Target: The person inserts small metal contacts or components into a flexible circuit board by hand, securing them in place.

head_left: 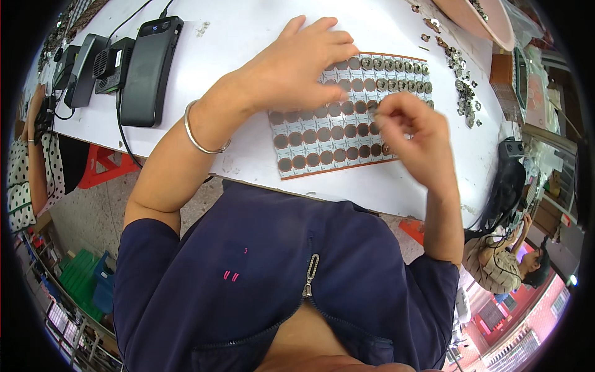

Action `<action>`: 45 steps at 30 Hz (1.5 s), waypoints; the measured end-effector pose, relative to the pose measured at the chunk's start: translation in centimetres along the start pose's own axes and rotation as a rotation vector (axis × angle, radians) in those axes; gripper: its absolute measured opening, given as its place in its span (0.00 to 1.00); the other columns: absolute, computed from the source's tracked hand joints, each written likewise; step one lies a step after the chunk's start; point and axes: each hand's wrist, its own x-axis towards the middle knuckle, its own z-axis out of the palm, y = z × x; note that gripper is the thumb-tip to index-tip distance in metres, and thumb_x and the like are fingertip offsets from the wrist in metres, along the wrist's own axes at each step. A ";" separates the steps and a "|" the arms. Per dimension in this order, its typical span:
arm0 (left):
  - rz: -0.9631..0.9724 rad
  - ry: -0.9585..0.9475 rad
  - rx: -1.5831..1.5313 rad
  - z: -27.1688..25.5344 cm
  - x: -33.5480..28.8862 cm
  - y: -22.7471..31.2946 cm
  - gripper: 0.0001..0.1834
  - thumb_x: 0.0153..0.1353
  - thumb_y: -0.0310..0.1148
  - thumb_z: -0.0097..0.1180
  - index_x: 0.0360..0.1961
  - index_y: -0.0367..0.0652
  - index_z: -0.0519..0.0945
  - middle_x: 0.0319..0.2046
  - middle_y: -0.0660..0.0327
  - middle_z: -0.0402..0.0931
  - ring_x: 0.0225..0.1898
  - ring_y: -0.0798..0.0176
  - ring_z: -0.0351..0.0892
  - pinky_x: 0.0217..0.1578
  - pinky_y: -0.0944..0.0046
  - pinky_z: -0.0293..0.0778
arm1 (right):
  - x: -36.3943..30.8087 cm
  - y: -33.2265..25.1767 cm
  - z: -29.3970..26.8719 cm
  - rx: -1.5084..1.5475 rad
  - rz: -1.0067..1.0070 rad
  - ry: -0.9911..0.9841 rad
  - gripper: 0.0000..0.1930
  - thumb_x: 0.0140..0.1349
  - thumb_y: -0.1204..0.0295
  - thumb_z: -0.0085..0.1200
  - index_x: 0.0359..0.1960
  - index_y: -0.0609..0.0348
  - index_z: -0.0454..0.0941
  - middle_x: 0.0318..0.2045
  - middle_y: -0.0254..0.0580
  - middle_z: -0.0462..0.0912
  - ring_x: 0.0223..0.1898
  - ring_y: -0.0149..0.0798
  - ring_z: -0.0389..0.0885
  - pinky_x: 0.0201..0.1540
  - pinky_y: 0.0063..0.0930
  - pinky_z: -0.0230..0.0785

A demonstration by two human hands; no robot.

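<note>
A flat panel (322,160) with rows of round, dark coppery discs lies on the white table in front of me. Small metal pieces (406,66) sit on several discs in its far right rows. My left hand (304,65) is spread over the panel's far left part, fingers apart and holding nothing visible; it hides some discs. Above the right part, my right hand (414,133) is closed in a pinch, thumb and forefinger together over a middle row. Whatever lies between those fingertips is too small and covered to name.
Loose metal pieces (463,93) are scattered right of the panel, below a pinkish bowl (489,25). A black power bank (149,74) and cabled dark devices (114,65) stand at left. Other people (496,263) are at both sides.
</note>
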 end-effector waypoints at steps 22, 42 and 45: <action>-0.050 -0.087 0.258 2.1 -0.9 1.8 0.55 0.46 0.65 0.69 0.70 0.43 0.67 0.71 0.48 0.60 0.75 0.39 0.49 0.69 0.26 0.43 | 4.5 1.0 -1.7 -0.286 0.101 -0.031 0.06 0.63 0.74 0.57 0.36 0.63 0.83 0.22 0.41 0.80 0.24 0.32 0.77 0.32 0.28 0.71; -0.077 -0.118 0.276 1.7 -0.7 2.2 0.54 0.45 0.61 0.71 0.70 0.45 0.67 0.72 0.49 0.59 0.75 0.40 0.50 0.69 0.27 0.42 | 1.6 3.9 2.0 -0.465 -0.214 0.412 0.09 0.54 0.73 0.68 0.37 0.56 0.87 0.36 0.37 0.82 0.43 0.42 0.79 0.43 0.34 0.73; -0.068 -0.118 0.243 1.5 -0.6 2.4 0.55 0.45 0.60 0.72 0.71 0.45 0.67 0.72 0.49 0.59 0.75 0.40 0.50 0.70 0.28 0.41 | 1.9 4.4 1.8 -0.506 -0.314 0.419 0.09 0.53 0.73 0.68 0.37 0.56 0.87 0.36 0.39 0.83 0.42 0.44 0.79 0.45 0.36 0.73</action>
